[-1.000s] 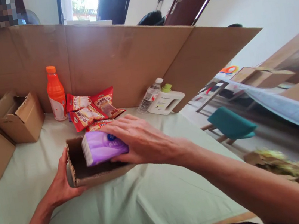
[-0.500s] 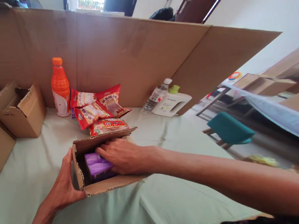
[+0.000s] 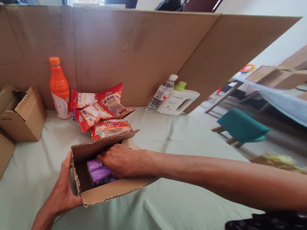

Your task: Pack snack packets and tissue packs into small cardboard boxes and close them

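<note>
A small open-topped cardboard box [image 3: 110, 192] stands on the pale green cloth in front of me. Its left wall is gripped by my left hand [image 3: 61, 193], thumb at the near corner and fingers along the far side. Inside the box lies a shiny purple plastic-wrapped pack [image 3: 100, 171]. My right hand [image 3: 122, 159] reaches down into the box with fingers curled against the right end of that pack; the fingertips are partly hidden. Just behind the box rests a red-and-clear snack packet [image 3: 111, 128], and beyond it a pile of red snack bags [image 3: 92, 114].
An orange bottle [image 3: 60, 89] stands at the back left, beside several cardboard boxes [image 3: 29, 115]. A clear bottle [image 3: 162, 95] leans near a white jug [image 3: 179, 101] with a green cap. A tall cardboard panel [image 3: 120, 54] closes off the back. Right of the table is a teal chair [image 3: 241, 126].
The right hand has sunk slightly deeper into the box, its fingers more curled at the purple pack. The box has shifted a little left with my left hand. The view has turned slightly.
</note>
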Demonstrator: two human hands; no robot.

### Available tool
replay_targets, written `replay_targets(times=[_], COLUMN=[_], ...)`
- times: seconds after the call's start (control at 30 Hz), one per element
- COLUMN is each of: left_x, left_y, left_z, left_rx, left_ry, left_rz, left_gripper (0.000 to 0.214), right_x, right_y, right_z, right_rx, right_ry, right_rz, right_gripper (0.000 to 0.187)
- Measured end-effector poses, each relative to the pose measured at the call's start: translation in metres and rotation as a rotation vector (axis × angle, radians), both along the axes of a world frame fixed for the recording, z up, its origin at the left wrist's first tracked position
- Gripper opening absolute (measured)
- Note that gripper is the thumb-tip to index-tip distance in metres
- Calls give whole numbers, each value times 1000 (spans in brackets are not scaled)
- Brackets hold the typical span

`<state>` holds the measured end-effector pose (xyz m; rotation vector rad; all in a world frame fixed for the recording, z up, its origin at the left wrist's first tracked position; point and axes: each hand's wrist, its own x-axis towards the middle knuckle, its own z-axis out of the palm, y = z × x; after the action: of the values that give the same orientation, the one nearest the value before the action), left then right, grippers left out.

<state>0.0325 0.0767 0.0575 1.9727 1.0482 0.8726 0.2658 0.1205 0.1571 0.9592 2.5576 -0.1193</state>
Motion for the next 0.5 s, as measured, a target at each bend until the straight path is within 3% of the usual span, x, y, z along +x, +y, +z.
replay_targets(times=[0.1, 0.2, 0.3, 0.4, 0.5], left_x=[-2, -4, -3, 4, 14], left_y=[-2, -12, -28, -38, -41], left_z=[-3, -2, 9, 24, 30], left_rx=[-6, 48, 225, 416, 512], left_ry=[1, 39, 107, 139, 141], left_rz=[-4, 33, 113, 147, 130], left_gripper=[126, 116, 112, 102, 87], right_x=[4, 18, 35, 50, 60], right_y=[1, -2, -4, 2, 17], right_z=[6, 23, 39, 40, 27], right_rx=[-41, -32, 221, 491, 451], right_ry=[13, 171, 417, 535, 554], right_rz=[7, 15, -23, -38, -76], right_gripper=[36, 45, 32, 21, 32])
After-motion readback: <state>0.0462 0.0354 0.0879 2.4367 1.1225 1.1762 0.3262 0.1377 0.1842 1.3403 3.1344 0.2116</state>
